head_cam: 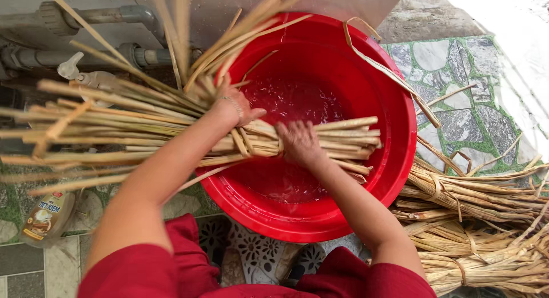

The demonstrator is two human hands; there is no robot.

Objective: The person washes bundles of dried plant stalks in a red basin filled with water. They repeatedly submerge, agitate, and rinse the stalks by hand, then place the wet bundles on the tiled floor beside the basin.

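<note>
we see a big round red basin [394, 161] on the tiled floor [457, 86], shallow water [297, 98] in its bottom, filling the middle of the view between our knees and the grey pipes [103, 15] at the far edge.

across the basin's near-left rim lies a long bundle of pale dried stalks [131, 132]. its long axis runs left to right: the loose ends fan out past the left rim, and the cut ends reach over the water toward the right wall. a strip of the same fibre wraps it near the middle.

at the floor's right edge sit tied stalk bundles [480, 218], stacked and touching. a loose strip [383, 64] hangs over the basin's far-right rim.

our left hand [231, 104] closes over the top of the bundle, just left of the wrap, fingers curled round the stalks. our right hand [298, 142] presses on it just right of the wrap, fingers folded down over the stalks, though we cannot tell how far they close underneath. both hands touch the bundle, near each other; the right is nearer the cut ends.

a clear pump bottle [86, 76] lies behind the stalks at the left, and a brown bottle [48, 215] lies by the near-left corner.
</note>
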